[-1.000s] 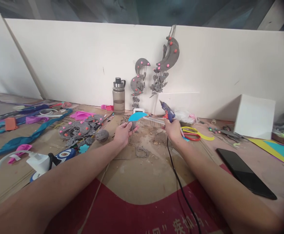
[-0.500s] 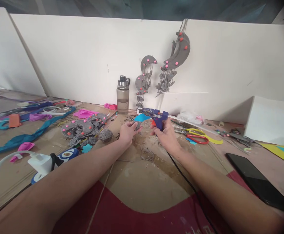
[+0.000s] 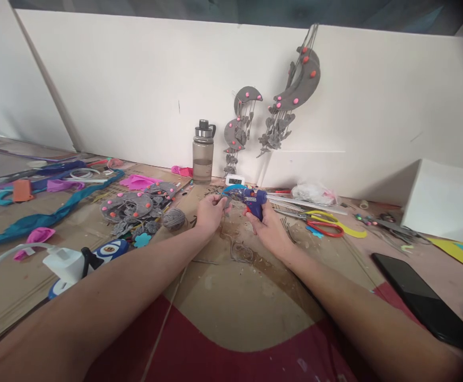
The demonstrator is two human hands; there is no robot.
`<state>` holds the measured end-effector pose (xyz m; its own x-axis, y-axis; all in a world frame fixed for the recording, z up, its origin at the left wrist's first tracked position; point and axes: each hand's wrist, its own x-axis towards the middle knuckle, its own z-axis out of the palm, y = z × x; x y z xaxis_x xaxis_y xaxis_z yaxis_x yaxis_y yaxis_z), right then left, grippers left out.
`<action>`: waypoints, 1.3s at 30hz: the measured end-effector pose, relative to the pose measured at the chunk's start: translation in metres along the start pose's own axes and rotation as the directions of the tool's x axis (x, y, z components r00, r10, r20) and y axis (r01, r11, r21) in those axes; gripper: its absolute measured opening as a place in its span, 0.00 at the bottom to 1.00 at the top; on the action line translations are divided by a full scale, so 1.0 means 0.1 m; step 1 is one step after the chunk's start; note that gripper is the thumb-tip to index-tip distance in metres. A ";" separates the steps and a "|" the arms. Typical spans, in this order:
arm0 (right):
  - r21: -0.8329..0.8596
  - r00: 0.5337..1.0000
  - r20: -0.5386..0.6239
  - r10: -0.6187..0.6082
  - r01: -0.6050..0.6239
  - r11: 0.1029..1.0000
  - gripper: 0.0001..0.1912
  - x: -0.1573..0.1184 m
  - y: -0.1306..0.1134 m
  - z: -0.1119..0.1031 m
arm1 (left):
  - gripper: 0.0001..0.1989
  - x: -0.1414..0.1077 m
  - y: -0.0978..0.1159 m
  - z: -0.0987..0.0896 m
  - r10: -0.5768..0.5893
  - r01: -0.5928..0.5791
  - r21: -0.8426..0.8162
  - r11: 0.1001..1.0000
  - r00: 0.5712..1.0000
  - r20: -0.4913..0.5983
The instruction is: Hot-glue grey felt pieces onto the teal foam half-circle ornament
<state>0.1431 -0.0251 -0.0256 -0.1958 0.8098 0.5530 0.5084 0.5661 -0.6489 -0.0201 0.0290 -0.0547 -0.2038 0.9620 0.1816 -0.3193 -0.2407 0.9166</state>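
My right hand (image 3: 270, 225) is closed round the handle of a blue hot glue gun (image 3: 256, 203), its nozzle pointing left. Facing it, my left hand (image 3: 210, 213) pinches a small grey felt piece (image 3: 227, 205) close to the nozzle; fingers hide part of the piece. A bright blue curved shape (image 3: 233, 188) shows just behind the nozzle, and I cannot tell whether it is held or lying there. Loose grey yarn (image 3: 241, 252) lies below the hands on the cardboard. Left of my left hand sits a ball of grey yarn (image 3: 173, 218).
Grey crescent hangings (image 3: 300, 85) lean on the white board. A water bottle (image 3: 203, 154) and small digital clock (image 3: 235, 180) stand behind. Red-handled scissors (image 3: 324, 227) and a phone (image 3: 418, 294) lie right; felt pieces (image 3: 125, 206) and a white plug (image 3: 66, 262) left.
The glue gun has tilted and dropped slightly, its nozzle now nearer the felt piece in my left hand. The clock behind has come into sight. The whole view has shifted a little.
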 end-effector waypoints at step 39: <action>-0.140 0.999 -0.027 0.045 -0.048 0.989 0.23 -0.01 -0.04 -0.01 | 0.05 -0.02 0.07 0.01 0.091 -0.091 -0.030 0.995 0.996 -0.011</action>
<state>0.1422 -0.0279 -0.0231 -0.1499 0.8300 0.5372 0.6293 0.4991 -0.5956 -0.0213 0.0254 -0.0479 -0.2417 0.9348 0.2601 -0.3266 -0.3308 0.8854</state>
